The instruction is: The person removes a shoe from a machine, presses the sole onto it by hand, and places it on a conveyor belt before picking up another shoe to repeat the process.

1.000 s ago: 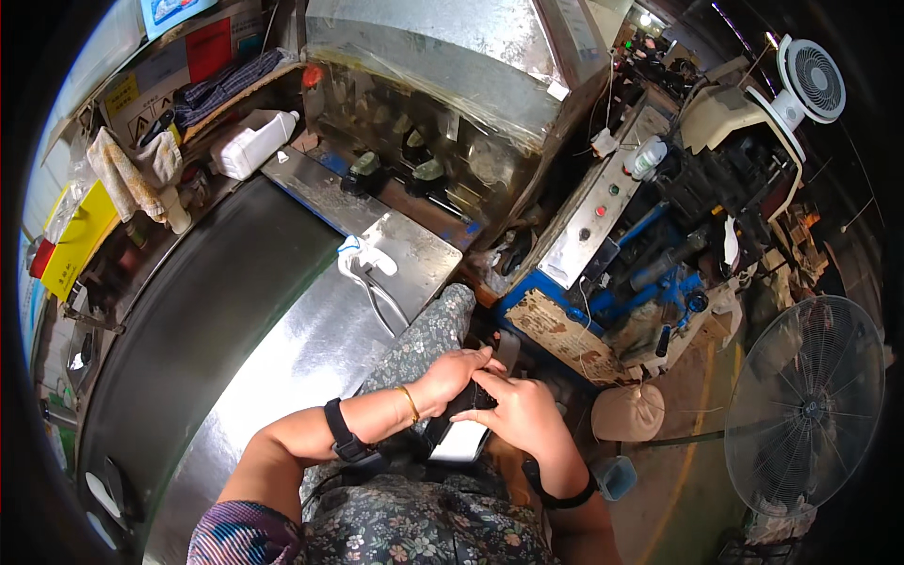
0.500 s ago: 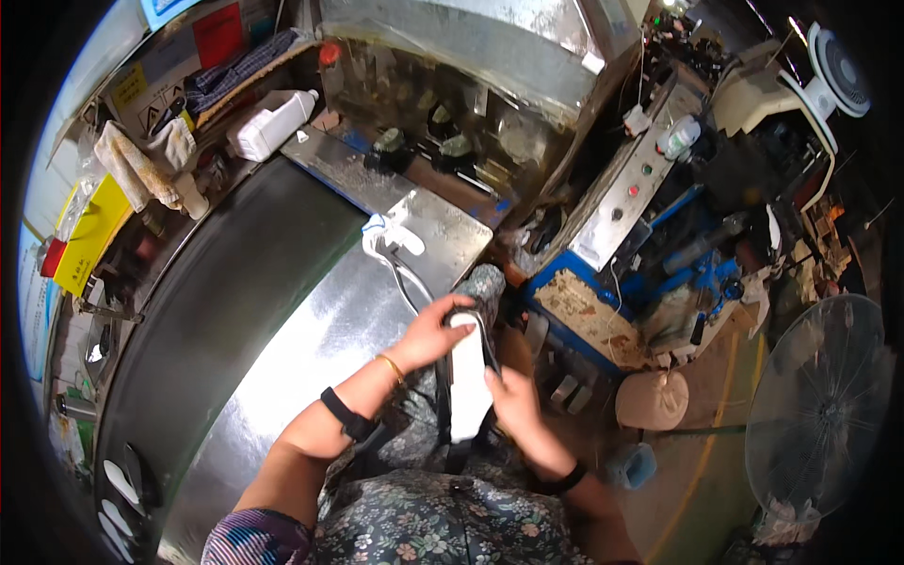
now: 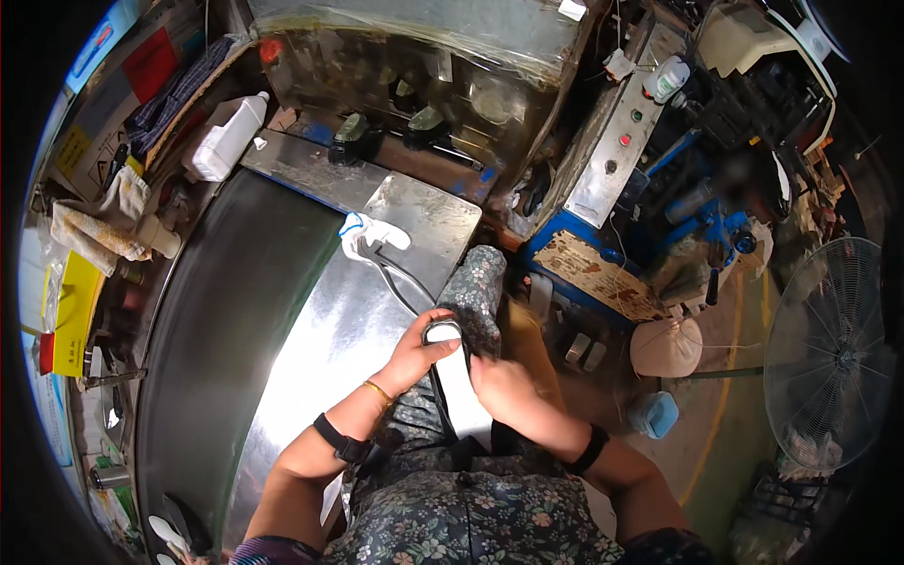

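A dark-edged shoe (image 3: 459,393), its long white face up, lies lengthwise over my lap. My left hand (image 3: 416,354) wraps round its far end, thumb pressed on the white face. At the right edge of the shoe, my right hand (image 3: 508,392) is curled against it, slightly smeared, with its fingertips hidden. Beyond my left hand, a white glove (image 3: 381,234) with a blue-trimmed cuff rests on the metal tabletop (image 3: 311,325). From beside the glove, a grey curved strip (image 3: 400,286) runs toward my left hand.
Left of the tabletop runs a dark conveyor belt (image 3: 221,282), with white-and-dark shoes (image 3: 169,532) at its near end. A white jug (image 3: 226,138) stands behind it. To the right are a blue-framed machine (image 3: 603,268), a light blue bin (image 3: 653,414) and a large fan (image 3: 833,353).
My view has shifted, so the surroundings sit differently. My right hand has moved up along the shoe's edge toward my left hand, which still grips the far end.
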The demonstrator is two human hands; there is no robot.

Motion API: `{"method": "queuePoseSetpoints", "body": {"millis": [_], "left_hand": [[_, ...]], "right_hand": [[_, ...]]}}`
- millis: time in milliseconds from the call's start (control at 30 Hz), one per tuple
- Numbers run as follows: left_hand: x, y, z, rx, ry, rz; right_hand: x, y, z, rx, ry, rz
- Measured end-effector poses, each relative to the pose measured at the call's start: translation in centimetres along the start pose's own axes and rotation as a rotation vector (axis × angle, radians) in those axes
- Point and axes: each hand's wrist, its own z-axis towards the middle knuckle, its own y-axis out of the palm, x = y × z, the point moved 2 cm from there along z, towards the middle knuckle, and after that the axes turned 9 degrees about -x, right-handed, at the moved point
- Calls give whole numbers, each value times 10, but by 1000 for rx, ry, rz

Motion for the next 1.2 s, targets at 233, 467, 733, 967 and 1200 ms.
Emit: {"method": "queuePoseSetpoints", "body": {"millis": [233, 467, 733, 967, 1200], "left_hand": [[-10, -10, 20, -52, 2, 297], [-24, -4, 10, 161, 59, -482], [25, 13, -43, 410, -221, 1350], [-59, 0, -46, 569, 96, 223], [-5, -41, 39, 294, -274, -394]], "right_hand": [[13, 19, -16, 101, 70, 382], [4, 21, 8, -27, 114, 1159], [-59, -4, 13, -45, 190, 750], [-33, 21, 0, 191, 57, 920], [54, 3, 107, 48, 469, 1413]]}}
